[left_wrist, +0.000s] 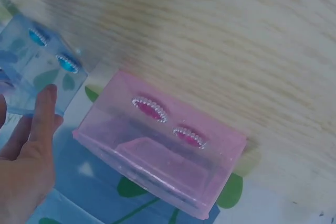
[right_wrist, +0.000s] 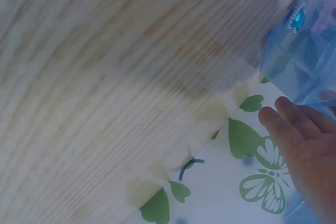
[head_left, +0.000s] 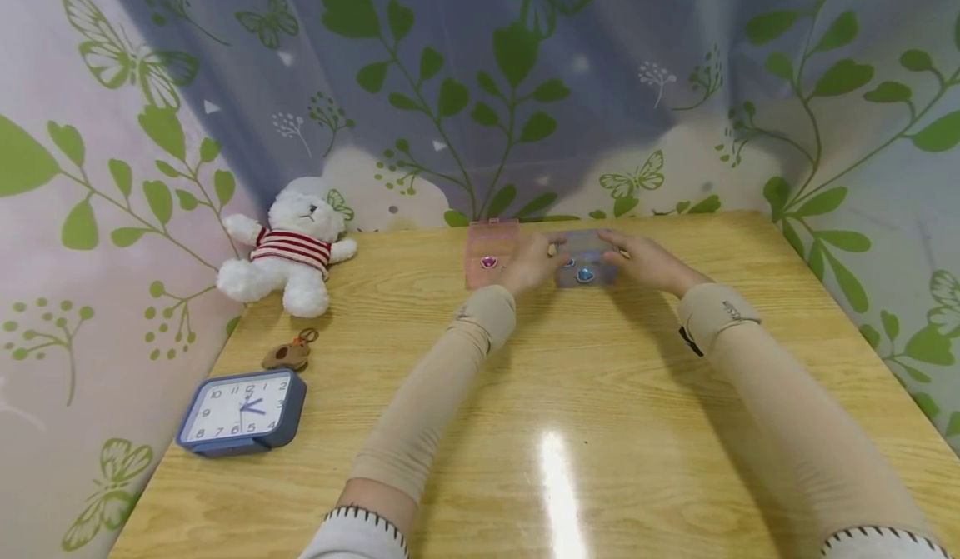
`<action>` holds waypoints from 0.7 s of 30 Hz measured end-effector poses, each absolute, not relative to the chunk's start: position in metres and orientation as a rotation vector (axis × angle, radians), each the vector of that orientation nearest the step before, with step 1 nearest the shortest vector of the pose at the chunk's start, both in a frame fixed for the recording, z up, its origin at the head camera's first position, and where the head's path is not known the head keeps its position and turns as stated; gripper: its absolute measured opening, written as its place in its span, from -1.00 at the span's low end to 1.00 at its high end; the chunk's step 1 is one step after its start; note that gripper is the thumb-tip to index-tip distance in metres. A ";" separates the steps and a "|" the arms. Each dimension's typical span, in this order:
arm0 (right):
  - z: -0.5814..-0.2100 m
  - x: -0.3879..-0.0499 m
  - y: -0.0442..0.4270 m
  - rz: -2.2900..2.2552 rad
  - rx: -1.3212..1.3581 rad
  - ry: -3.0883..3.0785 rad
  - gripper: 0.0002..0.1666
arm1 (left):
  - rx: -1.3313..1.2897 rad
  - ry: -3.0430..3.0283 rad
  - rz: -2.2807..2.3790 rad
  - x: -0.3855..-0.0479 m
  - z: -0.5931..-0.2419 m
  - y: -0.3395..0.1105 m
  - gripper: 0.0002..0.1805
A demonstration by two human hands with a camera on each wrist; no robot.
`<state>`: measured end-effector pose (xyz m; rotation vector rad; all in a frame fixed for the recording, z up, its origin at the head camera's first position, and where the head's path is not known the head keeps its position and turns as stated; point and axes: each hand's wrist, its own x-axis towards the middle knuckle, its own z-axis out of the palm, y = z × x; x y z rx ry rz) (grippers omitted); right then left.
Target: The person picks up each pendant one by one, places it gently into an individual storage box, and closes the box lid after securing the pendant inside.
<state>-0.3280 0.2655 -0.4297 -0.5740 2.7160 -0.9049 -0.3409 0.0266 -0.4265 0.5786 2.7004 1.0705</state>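
Observation:
A translucent blue plastic box [head_left: 583,242] with blue gem ornaments on its front stands near the table's back edge. My left hand [head_left: 531,264] holds its left side, with thumb and fingers at the edge. On its right side my right hand [head_left: 654,264] has its thumb toward the front and fingers at the back. In the right wrist view, the fingers reach behind the blue box [right_wrist: 289,66]. Just left of it is a similar pink box [head_left: 477,274] with pink gems ringed by beads; my left hand partly covers it in the head view.
A white plush bear [head_left: 288,247] in a striped shirt sits at the back left. Before it lie a small brown keychain [head_left: 287,354] and a blue alarm clock [head_left: 242,411]. A leaf-patterned curtain [head_left: 420,92] borders the wooden table [head_left: 637,426].

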 end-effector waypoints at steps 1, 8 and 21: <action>-0.430 -0.328 0.266 -0.898 -0.577 2.715 -0.27 | 0.579 2.699 1.086 -0.341 -0.428 0.027 -0.48; -0.431 -0.324 0.265 -0.851 -0.588 2.741 -0.26 | 0.577 2.730 1.083 -0.338 -0.433 0.031 -0.46; -0.437 -0.319 0.267 -0.828 -0.514 2.796 -0.30 | 0.661 2.908 0.907 -0.337 -0.443 0.037 -0.56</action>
